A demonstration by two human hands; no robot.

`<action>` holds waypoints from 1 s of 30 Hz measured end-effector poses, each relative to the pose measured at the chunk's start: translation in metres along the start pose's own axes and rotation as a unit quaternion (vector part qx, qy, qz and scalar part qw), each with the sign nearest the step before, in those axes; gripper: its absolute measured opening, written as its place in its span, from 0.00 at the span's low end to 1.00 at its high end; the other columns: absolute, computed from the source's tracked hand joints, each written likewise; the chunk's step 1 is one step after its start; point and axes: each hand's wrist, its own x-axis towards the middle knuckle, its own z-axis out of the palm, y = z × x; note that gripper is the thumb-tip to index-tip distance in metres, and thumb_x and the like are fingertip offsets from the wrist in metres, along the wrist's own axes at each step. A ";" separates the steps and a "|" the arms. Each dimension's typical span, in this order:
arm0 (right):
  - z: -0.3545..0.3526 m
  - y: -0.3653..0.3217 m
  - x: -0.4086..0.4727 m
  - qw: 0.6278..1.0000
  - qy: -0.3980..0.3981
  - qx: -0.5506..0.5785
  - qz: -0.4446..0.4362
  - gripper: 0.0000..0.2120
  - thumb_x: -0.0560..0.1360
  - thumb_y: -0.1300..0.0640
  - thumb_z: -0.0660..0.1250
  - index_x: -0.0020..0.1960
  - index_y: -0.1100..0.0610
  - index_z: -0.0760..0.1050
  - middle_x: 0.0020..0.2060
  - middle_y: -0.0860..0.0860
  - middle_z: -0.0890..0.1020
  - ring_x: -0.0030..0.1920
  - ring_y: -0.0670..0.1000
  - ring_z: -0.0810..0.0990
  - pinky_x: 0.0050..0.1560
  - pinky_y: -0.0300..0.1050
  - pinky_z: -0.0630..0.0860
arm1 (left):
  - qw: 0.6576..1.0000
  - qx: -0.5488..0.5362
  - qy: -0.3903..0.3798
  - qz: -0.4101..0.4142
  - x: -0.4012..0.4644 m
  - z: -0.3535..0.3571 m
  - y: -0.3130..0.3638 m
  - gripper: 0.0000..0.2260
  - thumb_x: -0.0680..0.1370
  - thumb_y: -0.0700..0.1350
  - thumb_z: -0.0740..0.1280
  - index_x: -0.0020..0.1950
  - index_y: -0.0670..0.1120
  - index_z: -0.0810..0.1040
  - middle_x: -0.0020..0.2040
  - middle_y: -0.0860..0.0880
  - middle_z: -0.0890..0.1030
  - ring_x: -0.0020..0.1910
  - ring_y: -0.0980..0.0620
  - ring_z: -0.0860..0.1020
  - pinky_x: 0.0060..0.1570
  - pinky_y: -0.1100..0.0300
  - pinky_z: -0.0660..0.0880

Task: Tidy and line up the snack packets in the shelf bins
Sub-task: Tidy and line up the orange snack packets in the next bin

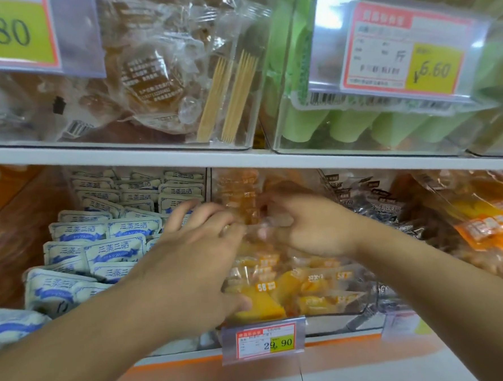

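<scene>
Both my hands reach into the middle clear bin (pixel 335 322) on the lower shelf, which holds several orange-yellow snack packets (pixel 280 294). My left hand (pixel 195 252) lies over the packets at the bin's left side with fingers spread and slightly bent. My right hand (pixel 308 228) pinches the clear edge of one orange packet (pixel 245 202) near the back of the bin. The motion is blurred. White-and-blue packets (pixel 100 243) fill the bin to the left.
Dark packets (pixel 378 206) fill the bin to the right, and orange packets (pixel 494 228) lie further right. The upper shelf carries clear bins of brown snacks (pixel 149 78) and green packets (pixel 358 125). A price tag (pixel 265 341) hangs at the bin's front.
</scene>
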 end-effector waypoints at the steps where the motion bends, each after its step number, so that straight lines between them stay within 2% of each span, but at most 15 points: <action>1: -0.003 0.002 -0.004 1.000 0.012 0.011 0.001 0.14 0.78 0.41 0.70 0.62 0.41 0.76 0.60 0.39 0.75 0.62 0.45 0.74 0.64 0.43 0.71 | 1.000 0.000 0.001 0.002 0.001 -0.001 -0.001 0.38 0.68 0.74 0.65 0.74 0.58 0.65 0.72 0.60 0.64 0.75 0.55 0.54 0.77 0.50 0.43; 2: -0.006 0.003 -0.009 1.000 0.016 0.022 0.010 0.12 0.79 0.42 0.69 0.61 0.40 0.76 0.60 0.38 0.75 0.61 0.44 0.74 0.62 0.41 0.69 | 1.000 0.002 0.000 0.006 0.002 -0.001 -0.002 0.37 0.70 0.73 0.65 0.75 0.59 0.65 0.72 0.61 0.64 0.75 0.55 0.53 0.77 0.50 0.42; 4: -0.013 0.006 -0.021 0.999 0.013 0.016 0.028 0.17 0.79 0.39 0.67 0.66 0.42 0.76 0.63 0.38 0.78 0.62 0.43 0.75 0.60 0.41 0.69 | 1.000 0.009 -0.001 0.012 0.004 -0.001 -0.002 0.35 0.72 0.71 0.65 0.75 0.59 0.65 0.73 0.61 0.64 0.75 0.55 0.54 0.77 0.49 0.42; 7: -0.021 0.009 -0.040 0.999 -0.024 -0.027 0.036 0.25 0.77 0.34 0.68 0.71 0.42 0.74 0.66 0.40 0.79 0.67 0.45 0.76 0.68 0.45 0.71 | 1.000 0.003 -0.013 0.007 0.004 0.000 0.001 0.32 0.73 0.67 0.65 0.75 0.58 0.66 0.72 0.61 0.66 0.75 0.55 0.55 0.77 0.50 0.41; 9: -0.020 0.008 -0.056 0.996 -0.062 -0.069 0.017 0.31 0.74 0.30 0.68 0.73 0.42 0.73 0.68 0.39 0.77 0.69 0.45 0.73 0.72 0.45 0.69 | 1.000 -0.004 -0.021 0.012 0.005 0.002 0.006 0.32 0.74 0.64 0.64 0.77 0.57 0.63 0.73 0.60 0.67 0.75 0.56 0.56 0.78 0.49 0.38; 11: -0.014 0.009 -0.068 0.993 -0.054 -0.105 -0.014 0.34 0.71 0.27 0.65 0.72 0.43 0.75 0.67 0.39 0.78 0.70 0.44 0.73 0.74 0.46 0.65 | 0.999 -0.021 -0.020 0.026 0.006 0.003 0.013 0.31 0.75 0.62 0.62 0.78 0.58 0.60 0.73 0.59 0.68 0.75 0.56 0.59 0.77 0.50 0.35; 13: -0.006 0.010 -0.075 0.995 -0.006 -0.098 -0.035 0.28 0.72 0.31 0.66 0.66 0.44 0.80 0.62 0.39 0.81 0.65 0.43 0.76 0.72 0.47 0.68 | 0.999 -0.036 -0.010 0.037 0.009 0.004 0.019 0.31 0.76 0.66 0.59 0.78 0.60 0.59 0.73 0.62 0.66 0.75 0.57 0.59 0.77 0.52 0.38; 16: 0.003 0.014 -0.078 0.989 0.082 -0.111 -0.044 0.17 0.75 0.39 0.67 0.58 0.45 0.84 0.51 0.42 0.84 0.55 0.49 0.82 0.61 0.52 0.77 | 0.997 -0.056 0.013 0.052 0.013 0.005 0.024 0.29 0.77 0.66 0.63 0.77 0.63 0.59 0.71 0.64 0.66 0.74 0.57 0.61 0.76 0.55 0.47; 19: 0.005 0.016 -0.082 0.989 0.116 -0.082 -0.035 0.12 0.72 0.43 0.73 0.55 0.42 0.82 0.49 0.39 0.81 0.54 0.48 0.80 0.61 0.53 0.75 | 0.993 -0.109 0.019 0.039 0.013 0.008 0.027 0.26 0.77 0.59 0.69 0.72 0.66 0.64 0.67 0.67 0.68 0.69 0.56 0.65 0.74 0.55 0.58; 22: 0.005 0.014 -0.082 0.990 0.131 -0.033 -0.042 0.03 0.72 0.49 0.77 0.46 0.43 0.85 0.45 0.38 0.78 0.51 0.44 0.76 0.59 0.51 0.74 | 0.988 -0.150 0.019 0.030 0.014 0.009 0.026 0.26 0.73 0.57 0.72 0.68 0.67 0.68 0.64 0.68 0.70 0.67 0.57 0.70 0.71 0.52 0.66; 24: 0.008 0.011 -0.083 0.990 0.134 0.032 -0.029 0.05 0.72 0.56 0.78 0.42 0.46 0.86 0.41 0.40 0.80 0.48 0.43 0.78 0.56 0.48 0.75 | 0.983 -0.178 0.029 0.026 0.013 0.007 0.028 0.23 0.72 0.61 0.70 0.66 0.67 0.72 0.63 0.67 0.72 0.65 0.59 0.71 0.69 0.52 0.69; 26: 0.008 0.005 -0.085 0.986 0.148 0.081 -0.008 0.06 0.73 0.58 0.76 0.41 0.48 0.86 0.39 0.42 0.82 0.46 0.44 0.80 0.53 0.45 0.75 | 0.975 -0.219 0.042 0.020 0.012 0.005 0.033 0.16 0.72 0.64 0.68 0.59 0.65 0.79 0.58 0.65 0.76 0.60 0.60 0.75 0.63 0.53 0.73; 28: 0.005 0.000 -0.087 0.980 0.166 0.106 0.012 0.06 0.75 0.58 0.75 0.41 0.48 0.85 0.37 0.43 0.85 0.43 0.45 0.82 0.51 0.44 0.76 | 0.967 -0.247 0.064 0.002 0.013 0.003 0.037 0.09 0.73 0.61 0.69 0.51 0.62 0.83 0.52 0.63 0.79 0.54 0.60 0.78 0.58 0.53 0.75; 30: -0.003 -0.002 -0.091 0.982 0.155 0.105 0.030 0.06 0.76 0.57 0.75 0.41 0.48 0.85 0.36 0.44 0.86 0.42 0.45 0.83 0.50 0.42 0.77 | 0.962 -0.258 0.087 -0.034 0.012 0.002 0.037 0.04 0.75 0.56 0.71 0.46 0.60 0.85 0.49 0.63 0.80 0.51 0.61 0.78 0.56 0.53 0.76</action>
